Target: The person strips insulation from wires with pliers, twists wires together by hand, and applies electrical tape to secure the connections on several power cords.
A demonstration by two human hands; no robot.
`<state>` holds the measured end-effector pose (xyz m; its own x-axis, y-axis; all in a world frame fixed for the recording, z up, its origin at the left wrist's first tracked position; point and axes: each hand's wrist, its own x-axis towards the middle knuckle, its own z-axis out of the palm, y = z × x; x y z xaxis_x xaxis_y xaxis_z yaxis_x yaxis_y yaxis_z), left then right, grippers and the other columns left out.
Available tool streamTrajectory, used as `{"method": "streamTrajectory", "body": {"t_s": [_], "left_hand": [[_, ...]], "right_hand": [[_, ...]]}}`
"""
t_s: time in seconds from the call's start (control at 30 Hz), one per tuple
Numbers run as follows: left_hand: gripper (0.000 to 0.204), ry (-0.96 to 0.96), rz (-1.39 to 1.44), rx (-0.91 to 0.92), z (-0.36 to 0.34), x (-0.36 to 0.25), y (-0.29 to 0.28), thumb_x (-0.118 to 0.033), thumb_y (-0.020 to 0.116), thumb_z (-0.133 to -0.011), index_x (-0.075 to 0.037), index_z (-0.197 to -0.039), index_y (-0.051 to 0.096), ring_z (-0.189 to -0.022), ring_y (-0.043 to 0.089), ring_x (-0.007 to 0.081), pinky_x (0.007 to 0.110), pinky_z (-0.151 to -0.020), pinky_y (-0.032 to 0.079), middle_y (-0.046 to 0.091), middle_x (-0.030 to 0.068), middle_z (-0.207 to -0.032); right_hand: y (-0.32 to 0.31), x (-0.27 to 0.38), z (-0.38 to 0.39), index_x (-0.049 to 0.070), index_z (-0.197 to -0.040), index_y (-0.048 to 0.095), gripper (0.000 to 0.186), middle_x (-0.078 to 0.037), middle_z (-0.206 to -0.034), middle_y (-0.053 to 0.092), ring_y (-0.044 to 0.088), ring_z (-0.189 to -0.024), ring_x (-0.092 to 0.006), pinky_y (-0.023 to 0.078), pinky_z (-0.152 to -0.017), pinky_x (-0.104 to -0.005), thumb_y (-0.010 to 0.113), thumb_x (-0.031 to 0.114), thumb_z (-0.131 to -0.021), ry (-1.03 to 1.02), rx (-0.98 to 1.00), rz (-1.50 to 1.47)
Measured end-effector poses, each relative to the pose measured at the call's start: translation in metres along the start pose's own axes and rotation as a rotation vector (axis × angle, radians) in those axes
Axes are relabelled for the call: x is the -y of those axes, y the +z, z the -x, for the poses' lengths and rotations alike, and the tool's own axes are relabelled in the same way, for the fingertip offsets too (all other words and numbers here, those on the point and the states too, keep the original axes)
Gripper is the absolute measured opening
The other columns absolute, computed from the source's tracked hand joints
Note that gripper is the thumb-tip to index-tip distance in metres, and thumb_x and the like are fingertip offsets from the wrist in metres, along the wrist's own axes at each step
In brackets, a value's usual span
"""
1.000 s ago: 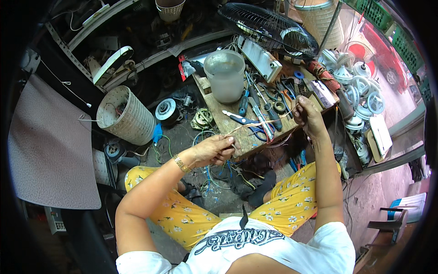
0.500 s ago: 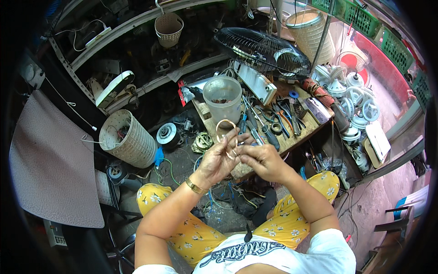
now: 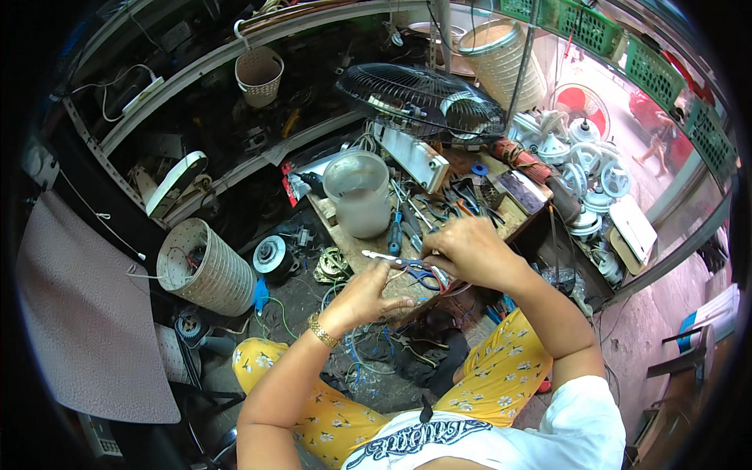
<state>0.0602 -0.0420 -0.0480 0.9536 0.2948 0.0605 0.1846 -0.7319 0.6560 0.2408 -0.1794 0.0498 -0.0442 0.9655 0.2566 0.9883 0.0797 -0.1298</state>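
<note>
My right hand (image 3: pixel 472 249) reaches over the near edge of the wooden bench, fingers curled down onto the dark end of a slim pale-tipped tool (image 3: pixel 382 257). Its exact kind is unclear. My left hand (image 3: pixel 365 294), with a gold watch on the wrist, hovers just left of the bench corner. Its thumb is stretched away from the fingers, and nothing plainly shows in it. Between the hands lies a blue-handled tool (image 3: pixel 423 276), partly covered. Just beyond stands a translucent plastic tub (image 3: pixel 358 188), with a blue-handled screwdriver (image 3: pixel 395 235) beside it.
Several pliers and hand tools lie across the wooden bench (image 3: pixel 325 210). A black fan guard (image 3: pixel 423 102) rests behind them. White fan parts (image 3: pixel 595 164) are heaped at the right. A woven bin (image 3: pixel 207 266) and a round motor part (image 3: pixel 271 254) stand on the floor at left, near loose wires.
The copper wire loop no longer shows in my hands. My hands have moved apart and lowered toward the bench, the right one now on the slim tool. The view has shifted slightly.
</note>
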Motion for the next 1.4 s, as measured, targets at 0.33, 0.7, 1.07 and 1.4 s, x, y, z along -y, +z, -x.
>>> {"method": "streamTrajectory", "body": {"t_s": [0.33, 0.7, 1.07, 1.4], "left_hand": [[0.02, 0.018, 1.44, -0.335, -0.019, -0.002, 0.02, -0.026, 0.048, -0.099, -0.01, -0.107, 0.056, -0.088, 0.055, 0.0106, 0.025, -0.074, 0.043, 0.058, 0.0009, -0.104], [0.024, 0.074, 1.582, -0.885, -0.029, 0.01, -0.018, -0.03, 0.042, -0.101, -0.01, -0.089, 0.05, -0.075, 0.048, 0.0108, 0.028, -0.073, 0.043, 0.048, 0.0001, -0.08], [0.04, 0.14, -0.124, -0.129, -0.018, 0.024, -0.034, -0.024, 0.072, -0.081, 0.0, -0.105, 0.051, -0.091, 0.059, 0.0296, 0.036, -0.081, 0.048, 0.059, 0.0159, -0.097], [0.034, -0.078, 1.627, -0.479, -0.037, 0.004, -0.004, -0.033, 0.044, -0.1, -0.002, -0.107, 0.055, -0.066, 0.05, 0.013, 0.029, -0.064, 0.045, 0.048, -0.002, -0.072]], "right_hand": [[0.04, 0.016, -0.029, 0.005, -0.08, 0.068, 0.009, -0.012, -0.073, 0.067, 0.065, -0.062, -0.0274, 0.05, -0.054, -0.0336, 0.069, 0.014, -0.078, 0.142, -0.621, -0.262], [0.1, 0.053, -0.034, 0.005, -0.122, 0.052, 0.039, -0.016, -0.077, 0.064, 0.063, -0.071, -0.0354, 0.048, -0.061, -0.0411, 0.061, 0.013, -0.084, 0.185, -0.293, -0.825], [-0.018, -0.019, -0.014, 0.005, -0.087, 0.069, 0.011, -0.013, -0.077, 0.068, 0.067, -0.069, -0.0265, 0.05, -0.06, -0.0327, 0.064, 0.014, -0.084, 0.12, -0.373, -0.405], [0.073, 0.025, -0.035, 0.009, -0.084, 0.071, 0.008, -0.011, -0.068, 0.067, 0.065, -0.056, -0.0223, 0.05, -0.051, -0.0323, 0.067, 0.012, -0.078, 0.107, -0.614, -0.156]]}}
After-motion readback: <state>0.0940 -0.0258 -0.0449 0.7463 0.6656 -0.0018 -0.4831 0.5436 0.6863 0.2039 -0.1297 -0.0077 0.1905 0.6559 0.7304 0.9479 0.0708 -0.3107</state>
